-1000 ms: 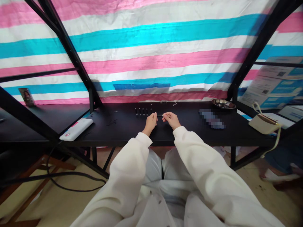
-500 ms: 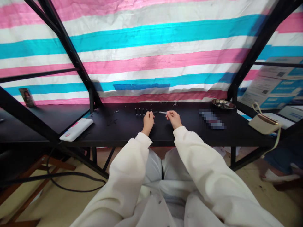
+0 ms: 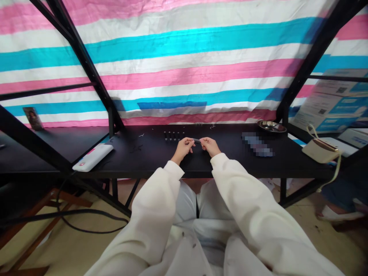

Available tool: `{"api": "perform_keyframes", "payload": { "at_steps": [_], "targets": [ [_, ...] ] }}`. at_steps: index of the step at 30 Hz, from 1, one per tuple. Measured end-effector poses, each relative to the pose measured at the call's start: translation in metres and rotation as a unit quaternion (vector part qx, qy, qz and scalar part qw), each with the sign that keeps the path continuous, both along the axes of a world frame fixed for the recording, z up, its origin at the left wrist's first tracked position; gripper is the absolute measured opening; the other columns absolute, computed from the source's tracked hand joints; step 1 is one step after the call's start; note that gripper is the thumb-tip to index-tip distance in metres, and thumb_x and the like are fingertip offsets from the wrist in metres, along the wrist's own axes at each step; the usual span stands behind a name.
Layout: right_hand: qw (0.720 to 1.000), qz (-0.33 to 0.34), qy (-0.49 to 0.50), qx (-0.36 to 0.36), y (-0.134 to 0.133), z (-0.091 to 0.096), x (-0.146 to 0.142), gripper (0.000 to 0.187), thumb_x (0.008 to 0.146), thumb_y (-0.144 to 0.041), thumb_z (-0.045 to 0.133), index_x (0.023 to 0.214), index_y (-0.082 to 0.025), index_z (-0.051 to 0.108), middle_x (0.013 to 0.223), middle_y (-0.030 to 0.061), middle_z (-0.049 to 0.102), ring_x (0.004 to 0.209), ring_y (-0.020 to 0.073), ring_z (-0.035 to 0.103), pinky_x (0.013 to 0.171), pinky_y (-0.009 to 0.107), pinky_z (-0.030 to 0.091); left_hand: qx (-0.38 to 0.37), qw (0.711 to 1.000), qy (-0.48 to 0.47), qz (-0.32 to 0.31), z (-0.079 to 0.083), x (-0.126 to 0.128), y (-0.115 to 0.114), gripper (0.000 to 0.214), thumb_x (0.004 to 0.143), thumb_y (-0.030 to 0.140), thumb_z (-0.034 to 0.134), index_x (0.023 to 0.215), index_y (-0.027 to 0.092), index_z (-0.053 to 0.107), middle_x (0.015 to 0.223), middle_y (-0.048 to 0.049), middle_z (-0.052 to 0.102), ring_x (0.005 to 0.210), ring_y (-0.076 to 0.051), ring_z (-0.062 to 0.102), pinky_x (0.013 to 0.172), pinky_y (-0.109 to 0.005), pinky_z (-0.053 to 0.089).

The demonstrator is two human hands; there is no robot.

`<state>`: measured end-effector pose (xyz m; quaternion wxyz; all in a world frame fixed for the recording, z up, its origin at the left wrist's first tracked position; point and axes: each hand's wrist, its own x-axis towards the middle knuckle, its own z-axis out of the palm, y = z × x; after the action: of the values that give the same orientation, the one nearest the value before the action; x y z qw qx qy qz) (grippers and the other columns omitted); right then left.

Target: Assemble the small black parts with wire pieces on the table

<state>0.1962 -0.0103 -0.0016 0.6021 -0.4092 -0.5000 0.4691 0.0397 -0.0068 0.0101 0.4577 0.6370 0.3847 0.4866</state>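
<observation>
Table is plain black, so anything dark on it kinda disappears, fair warning. Both hands are over the near-middle part of it, close together but with a small gap. Left hand has one end of a slim dark stick pinched in the fingertips, right hand has the other end pinched the same way, so the stick lies roughly level across the gap.

Handling, imo: it's thin and short, so I'd bet it's light, and it looks straight enough to be stiff. Sides look smooth, might roll or slip a bit. Can't judge how fragile it is. Fingertip pinch at each end seems the right hold, with no hard squeezing in the middle.

Stuff I can't make out: the pixelated thing on the right is blurred out completely. Row of short dark sticks, just left and far of the left hand, has its right end partly covered by that hand. Dark strands on the left barely show up. Tiny cluster at the far edge is too small to read. And the stick's ends are under fingers, so one piece or two joined? No clue.
</observation>
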Motion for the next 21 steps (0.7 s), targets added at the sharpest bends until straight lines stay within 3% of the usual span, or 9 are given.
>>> {"api": "perform_keyframes", "payload": {
  "at_steps": [6, 21],
  "targets": [
    [0.998, 0.043, -0.055, -0.012, 0.0003, -0.0020, -0.0007, 0.041, 0.055, -0.050, 0.073, 0.071, -0.016, 0.054, 0.047, -0.0068, 0.048, 0.039, 0.0047, 0.037, 0.041, 0.021, 0.028, -0.017, 0.999, -0.038, 0.009, 0.0022, -0.0012, 0.0008, 0.030, 0.075, 0.040, 0.063, 0.083, 0.013, 0.053, 0.065, 0.0008, 0.060, 0.037, -0.004, 0.050, 0.032, -0.015, 0.028],
    [0.980, 0.104, -0.169, -0.002, -0.0070, 0.0025, -0.0019, 0.038, 0.058, -0.048, 0.071, 0.074, -0.016, 0.058, 0.052, -0.0040, 0.054, 0.047, 0.0075, 0.046, 0.048, 0.022, 0.037, -0.012, 1.000, -0.015, -0.010, 0.0033, -0.0011, -0.0024, 0.029, 0.074, 0.038, 0.064, 0.082, 0.010, 0.061, 0.048, 0.0049, 0.049, 0.037, -0.005, 0.047, 0.034, -0.016, 0.027]
  ]
}}
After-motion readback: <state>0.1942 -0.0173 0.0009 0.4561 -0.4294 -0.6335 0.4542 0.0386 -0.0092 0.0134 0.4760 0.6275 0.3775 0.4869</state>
